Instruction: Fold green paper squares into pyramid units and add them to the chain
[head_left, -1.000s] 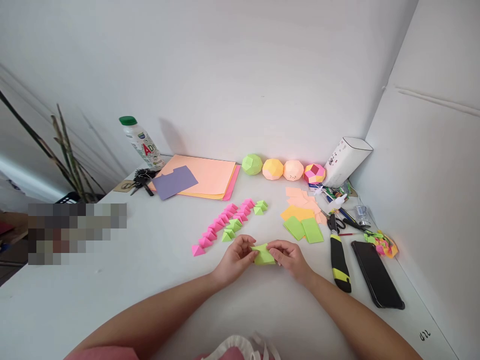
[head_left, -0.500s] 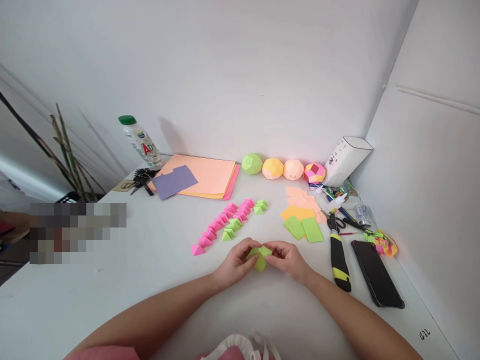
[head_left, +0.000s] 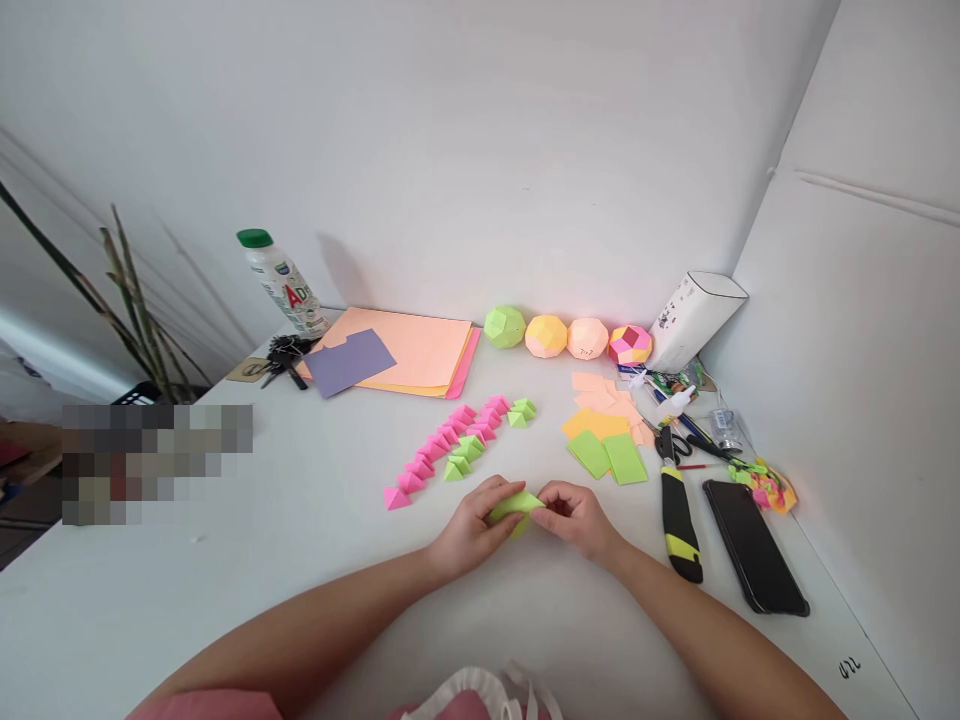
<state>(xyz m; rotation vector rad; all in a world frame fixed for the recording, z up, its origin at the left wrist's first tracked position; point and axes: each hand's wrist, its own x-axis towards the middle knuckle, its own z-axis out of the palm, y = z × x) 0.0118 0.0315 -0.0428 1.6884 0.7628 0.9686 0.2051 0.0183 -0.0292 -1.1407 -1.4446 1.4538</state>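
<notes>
1. Folded green paper [head_left: 514,505]: at near centre of white table [head_left: 225,560], between left hand [head_left: 472,528] and right hand [head_left: 583,522]; contact with tabletop impossible to tell.
2. Left hand: narrowed, holding left part of paper between thumb and fingers.
3. Right hand: narrowed to a pinch at right-hand tip of paper.
4. Beyond left hand: pink folded units [head_left: 446,434] in slanting rows; green folded units [head_left: 470,448] alongside.
5. Beyond right hand: 2 flat green slips [head_left: 625,460] over yellow-orange slips [head_left: 592,424]; peach slips [head_left: 604,397] farther back.
6. Near rear wall [head_left: 450,150]: 4 faceted balls in a row, namely green ball [head_left: 504,327], yellow-orange ball [head_left: 546,337], peach ball [head_left: 587,339], multicoloured ball [head_left: 630,346].
7. Far right: black-and-yellow handled tool [head_left: 679,525] beside black phone [head_left: 756,547].
8. Rear left: purple card [head_left: 350,362] overlapping peach sheets [head_left: 420,350]; green-capped bottle [head_left: 289,282] nearby.
</notes>
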